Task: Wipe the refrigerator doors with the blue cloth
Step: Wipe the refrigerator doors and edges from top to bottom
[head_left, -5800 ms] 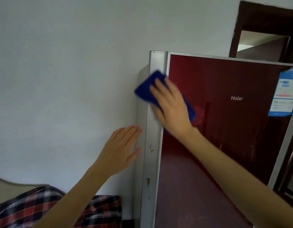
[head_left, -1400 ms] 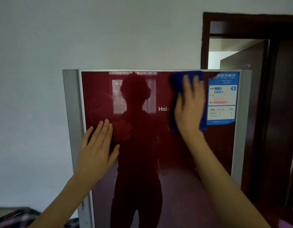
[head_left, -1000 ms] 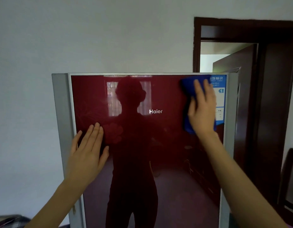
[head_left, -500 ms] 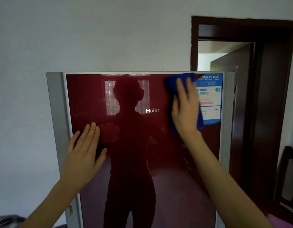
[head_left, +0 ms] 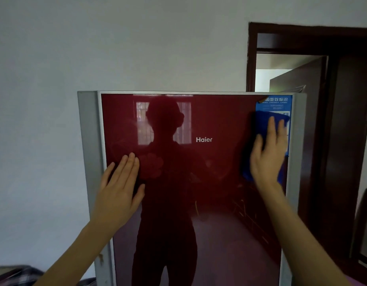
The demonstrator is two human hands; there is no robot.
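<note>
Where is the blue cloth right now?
Head view: the cloth lies flat under the right hand on the upper right of the red door, covering most of the blue label, right of the Haier logo.

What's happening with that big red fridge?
A person is wiping the glossy dark-red refrigerator door. Their right hand presses a blue cloth flat near its top right corner, partly over the blue paper label. Their left hand rests flat on the door's left side, fingers straight.
</note>
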